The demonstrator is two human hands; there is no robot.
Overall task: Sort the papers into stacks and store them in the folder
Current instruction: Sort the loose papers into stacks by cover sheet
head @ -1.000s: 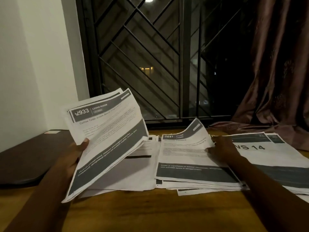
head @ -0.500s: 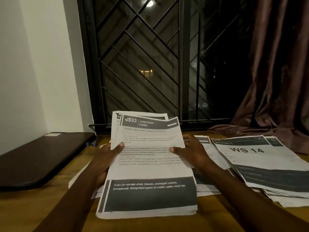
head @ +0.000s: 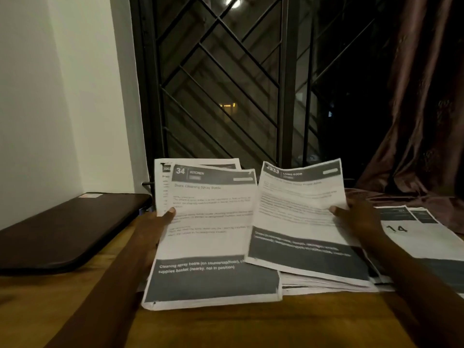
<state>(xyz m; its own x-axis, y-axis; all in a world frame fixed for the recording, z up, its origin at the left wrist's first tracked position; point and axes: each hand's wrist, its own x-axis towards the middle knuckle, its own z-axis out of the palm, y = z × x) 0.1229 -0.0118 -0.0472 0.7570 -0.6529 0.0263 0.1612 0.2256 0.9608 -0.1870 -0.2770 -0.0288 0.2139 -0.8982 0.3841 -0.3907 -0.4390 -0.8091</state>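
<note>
The Living Room sheet (head: 298,214) is now peeling rightward off the bundle (head: 213,247) my left hand (head: 150,229) is gripping. My right hand (head: 359,219) is pinching it above the middle stack (head: 326,282) (already ragged), risking a skewed drop.

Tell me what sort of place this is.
Probably a room in a home, at night: a wooden table set against a barred window with darkness outside, a brown curtain beside it, and printed papers spread out for sorting.

White papers (head: 213,237) with grey bands, dark brown folder (head: 65,229), maroon curtain (head: 426,96).
</note>
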